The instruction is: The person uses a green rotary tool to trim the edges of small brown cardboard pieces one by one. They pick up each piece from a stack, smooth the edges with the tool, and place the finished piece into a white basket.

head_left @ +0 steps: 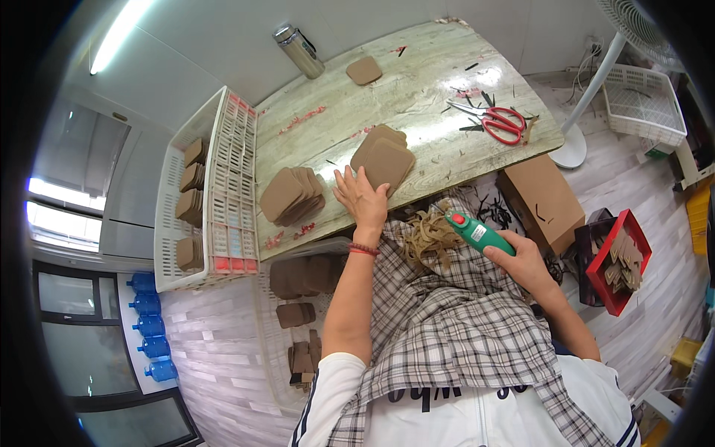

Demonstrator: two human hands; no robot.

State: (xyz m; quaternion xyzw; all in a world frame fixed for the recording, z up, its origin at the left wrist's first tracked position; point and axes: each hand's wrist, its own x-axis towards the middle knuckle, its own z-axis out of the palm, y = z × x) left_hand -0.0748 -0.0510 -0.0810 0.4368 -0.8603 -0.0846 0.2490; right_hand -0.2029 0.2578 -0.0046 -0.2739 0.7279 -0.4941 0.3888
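My left hand [360,200] rests at the near edge of the table, fingers spread. Its fingertips are at the side of a pile of brown rounded-square pieces [387,158], the thumb at the pile's lower edge. To its left lies a second, fanned pile of brown pieces [290,195]. My right hand [525,262] is closed round a green handheld electric tool [484,237] with a red button, held over my lap. Beside the tool's front end, a heap of tan trimmed strips [428,240] lies on my checked apron [462,328].
Red-handled scissors [504,124], dark scraps, a single brown piece [364,71] and a steel flask [299,52] are on the table [313,134]. A white crate [232,201] stands at left, a lower crate [268,350] below. At right are a cardboard box [547,201] and red-rimmed box [625,298].
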